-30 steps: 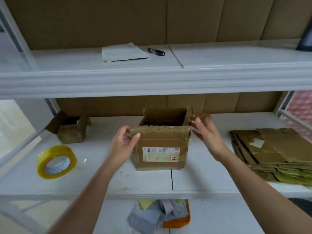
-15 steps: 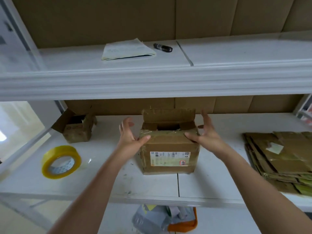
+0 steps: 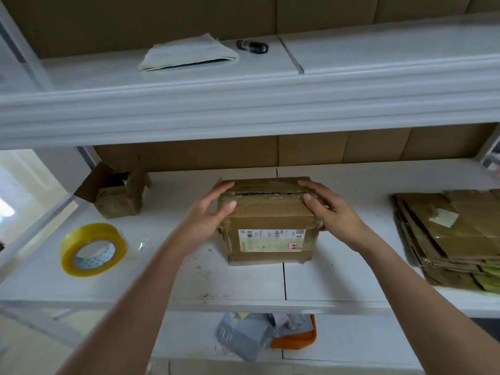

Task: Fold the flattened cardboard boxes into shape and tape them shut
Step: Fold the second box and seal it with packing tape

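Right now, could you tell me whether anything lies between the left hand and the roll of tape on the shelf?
Nothing visible does. The left hand rests on the box, and the roll of tape lies to its left on bare shelf. The small open box sits farther back, off that path.

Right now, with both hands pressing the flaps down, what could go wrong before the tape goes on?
1. The tape roll lies off to the left, so the left hand must let go; the flaps on the box may spring up.
2. A gap shows along the top seam; taping now may leave it open.
3. Old shiny tape on the box may weaken sticking.
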Available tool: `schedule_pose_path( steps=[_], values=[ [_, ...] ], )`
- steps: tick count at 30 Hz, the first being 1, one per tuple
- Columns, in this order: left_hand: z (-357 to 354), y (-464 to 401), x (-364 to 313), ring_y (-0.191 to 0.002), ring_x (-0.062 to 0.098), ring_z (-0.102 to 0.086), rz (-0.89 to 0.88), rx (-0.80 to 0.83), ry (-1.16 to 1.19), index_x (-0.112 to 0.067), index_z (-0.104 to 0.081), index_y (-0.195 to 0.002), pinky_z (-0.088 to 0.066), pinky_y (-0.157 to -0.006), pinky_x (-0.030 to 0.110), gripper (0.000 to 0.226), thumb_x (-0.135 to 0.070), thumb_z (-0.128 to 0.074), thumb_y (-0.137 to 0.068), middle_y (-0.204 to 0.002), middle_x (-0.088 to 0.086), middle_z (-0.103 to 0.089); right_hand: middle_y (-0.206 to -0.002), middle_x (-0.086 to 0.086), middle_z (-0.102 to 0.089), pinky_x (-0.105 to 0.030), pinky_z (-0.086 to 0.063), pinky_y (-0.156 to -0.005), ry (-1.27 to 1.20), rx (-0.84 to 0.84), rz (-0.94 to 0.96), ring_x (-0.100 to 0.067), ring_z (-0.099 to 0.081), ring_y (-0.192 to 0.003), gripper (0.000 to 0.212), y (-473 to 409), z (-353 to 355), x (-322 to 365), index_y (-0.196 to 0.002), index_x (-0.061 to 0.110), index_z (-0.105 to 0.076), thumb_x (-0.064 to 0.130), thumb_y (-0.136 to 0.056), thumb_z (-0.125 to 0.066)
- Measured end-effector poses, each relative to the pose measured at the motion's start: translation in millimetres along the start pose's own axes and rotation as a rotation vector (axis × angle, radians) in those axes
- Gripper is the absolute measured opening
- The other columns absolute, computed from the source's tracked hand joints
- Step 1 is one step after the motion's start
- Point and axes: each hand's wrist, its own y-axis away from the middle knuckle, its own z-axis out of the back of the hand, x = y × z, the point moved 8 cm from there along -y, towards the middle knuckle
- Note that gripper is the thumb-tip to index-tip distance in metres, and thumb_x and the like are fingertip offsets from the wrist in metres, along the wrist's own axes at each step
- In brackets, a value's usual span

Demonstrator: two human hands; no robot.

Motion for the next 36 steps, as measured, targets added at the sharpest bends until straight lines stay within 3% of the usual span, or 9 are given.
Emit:
schedule_pose_path(
  steps=[3, 5, 12, 16, 19, 22, 28, 31, 36],
  values=[
    [1.8, -0.4, 0.7, -0.122, -0.029, -0.029, -0.128, -0.068, -0.079, -0.055, -0.051, -0.128, -0.031, -0.089, -0.007, 0.051, -0.019, -0.063, -0.094, -0.152, -0.032, -0.022, -0.123, 0.023, -0.057, -0.026, -0.047, -0.1, 0.019, -0.054, 0.096, -0.004, -0.057, -0.115, 0.033, 4.1, 1.6, -2.5, -0.127, 0.04, -0.056, 0.029, -0.096, -0.059],
    [0.8, -2.2, 8.7, -0.118, -0.037, -0.019, -0.13, -0.095, -0.074, -0.054, -0.051, -0.128, -0.025, -0.09, -0.008, 0.054, -0.011, -0.06, -0.096, -0.147, -0.041, -0.022, -0.125, 0.027, -0.056, -0.026, -0.046, -0.102, 0.045, -0.058, 0.096, -0.005, -0.056, -0.118, 0.035, 4.4, -2.4, -4.6, -0.128, 0.041, -0.055, 0.029, -0.096, -0.059],
    [5.7, -20.9, -2.9, -0.127, -0.002, -0.036, -0.032, -0.188, -0.187, -0.049, -0.047, -0.137, -0.044, -0.063, 0.0, 0.052, -0.015, -0.055, -0.099, -0.159, -0.023, -0.018, -0.117, 0.01, -0.06, -0.019, -0.046, -0.088, 0.264, -0.099, 0.029, -0.013, -0.056, -0.106, 0.037, -21.7, 2.2, 8.3, -0.139, 0.037, -0.048, 0.034, -0.101, -0.046],
    [6.0, -17.0, -10.2, -0.073, -0.016, -0.059, 0.044, -0.172, -0.304, -0.051, -0.051, -0.133, -0.059, -0.059, 0.024, 0.045, -0.024, -0.057, -0.098, -0.162, -0.003, -0.019, -0.103, 0.0, -0.065, -0.043, -0.057, -0.08, 0.274, -0.079, -0.057, -0.024, -0.064, -0.091, 0.034, -15.1, 8.4, 4.7, -0.135, 0.036, -0.052, 0.035, -0.102, -0.044],
    [2.8, -12.0, -8.2, -0.091, 0.021, -0.071, 0.097, -0.133, -0.195, -0.046, -0.057, -0.129, -0.06, -0.08, 0.047, 0.041, -0.02, -0.059, -0.097, -0.124, 0.0, -0.066, -0.111, 0.001, -0.063, -0.041, -0.06, -0.071, 0.254, -0.082, -0.062, -0.019, -0.064, -0.091, 0.036, -8.1, 10.8, 2.8, -0.136, 0.034, -0.052, 0.034, -0.101, -0.045],
    [3.3, -12.1, -8.9, -0.099, 0.039, -0.067, 0.161, -0.095, -0.162, -0.048, -0.061, -0.119, -0.057, -0.084, 0.054, 0.039, -0.018, -0.061, -0.096, -0.091, 0.005, -0.075, -0.114, 0.001, -0.06, -0.032, -0.06, -0.055, 0.256, -0.042, -0.085, -0.017, -0.063, -0.092, 0.036, -8.9, 9.5, 3.2, -0.136, 0.034, -0.052, 0.032, -0.1, -0.047],
    [2.2, -17.7, 4.3, -0.086, 0.021, -0.07, 0.156, -0.146, -0.075, -0.042, -0.057, -0.129, -0.061, -0.08, 0.033, 0.049, -0.009, -0.061, -0.093, -0.104, -0.003, -0.073, -0.139, 0.006, -0.054, -0.025, -0.044, -0.103, 0.308, -0.088, 0.043, -0.01, -0.051, -0.124, 0.043, -12.8, 5.2, -2.4, -0.143, 0.03, -0.046, 0.029, -0.1, -0.051],
    [-10.0, -8.7, 21.1, -0.083, 0.013, -0.061, 0.121, -0.188, -0.036, -0.049, -0.053, -0.127, -0.053, -0.069, 0.02, 0.054, -0.006, -0.059, -0.094, -0.123, -0.01, -0.06, -0.142, 0.005, -0.052, -0.022, -0.043, -0.103, 0.29, -0.087, 0.069, -0.012, -0.05, -0.128, 0.045, -4.9, -6.3, -15.7, -0.144, 0.028, -0.045, 0.026, -0.099, -0.053],
    [-10.0, -14.3, 29.1, -0.092, 0.039, -0.065, 0.201, -0.141, -0.081, -0.043, -0.056, -0.127, -0.056, -0.089, 0.047, 0.045, -0.009, -0.056, -0.096, -0.099, -0.004, -0.064, -0.136, -0.003, -0.058, -0.04, -0.052, -0.094, 0.473, -0.03, -0.028, -0.024, -0.061, -0.112, 0.043, -13.4, -7.0, -23.1, -0.143, 0.029, -0.046, 0.035, -0.101, -0.047]
  ],
)
